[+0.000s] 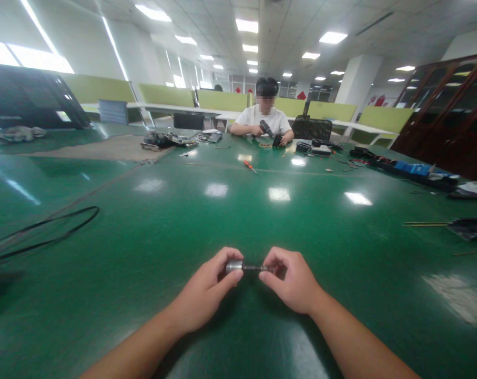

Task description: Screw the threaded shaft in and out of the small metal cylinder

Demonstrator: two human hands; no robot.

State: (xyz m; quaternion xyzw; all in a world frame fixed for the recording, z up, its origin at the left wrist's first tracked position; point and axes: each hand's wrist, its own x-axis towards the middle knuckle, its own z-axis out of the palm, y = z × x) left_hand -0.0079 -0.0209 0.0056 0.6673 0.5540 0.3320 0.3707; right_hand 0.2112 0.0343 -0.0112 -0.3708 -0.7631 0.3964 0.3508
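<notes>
Between my hands is a small metal part, a silver cylinder [234, 266] with a thin dark shaft [253, 268] reaching to the right. My left hand [209, 287] pinches the cylinder between thumb and fingers. At the other end, the fingertips of my right hand [291, 279] close on the shaft's tip, which they partly hide. The part lies roughly level, held low over the green tabletop [175, 221]. Its exact kind is too small to tell.
Across the table a person [262, 118] holds a power drill [266, 128]. An orange-handled screwdriver [250, 167] lies mid-table. A black cable [76, 226] loops at left, electronic parts [165, 140] are heaped farther back, and a black bag [470, 227] sits at right.
</notes>
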